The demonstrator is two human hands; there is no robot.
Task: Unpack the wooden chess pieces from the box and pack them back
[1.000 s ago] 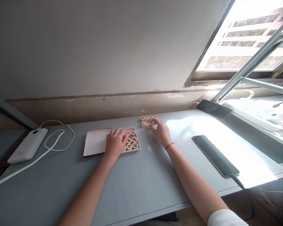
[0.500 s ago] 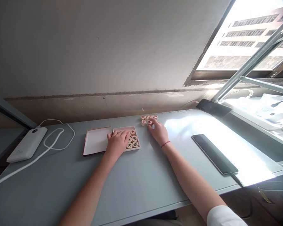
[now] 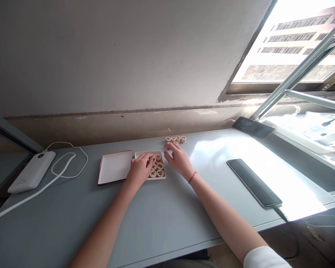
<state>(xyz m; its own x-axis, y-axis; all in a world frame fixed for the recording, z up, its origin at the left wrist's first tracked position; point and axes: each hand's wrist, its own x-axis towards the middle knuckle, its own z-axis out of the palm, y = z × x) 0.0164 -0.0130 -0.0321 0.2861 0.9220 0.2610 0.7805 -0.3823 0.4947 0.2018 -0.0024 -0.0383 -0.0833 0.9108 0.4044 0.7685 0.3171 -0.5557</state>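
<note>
Though several pieces (image 3: 160, 173) lay boxed, loose pieces (image 3: 178, 139) stood outside, my right hand (image 3: 180, 160) unclasped, my left hand (image 3: 139, 169) hiding its grip.

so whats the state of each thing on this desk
box, open
boxed pieces, characters up
lid, off, inside up
loose pieces, outside box
near phone, flat, screen dark, cabled
far device, dark
power bank, cabled
left hand, over box, grip unclear
right hand, curled, grip unclear

The left hand (image 3: 139, 169) hides part of the box (image 3: 158, 178) of pieces (image 3: 159, 166).
</note>
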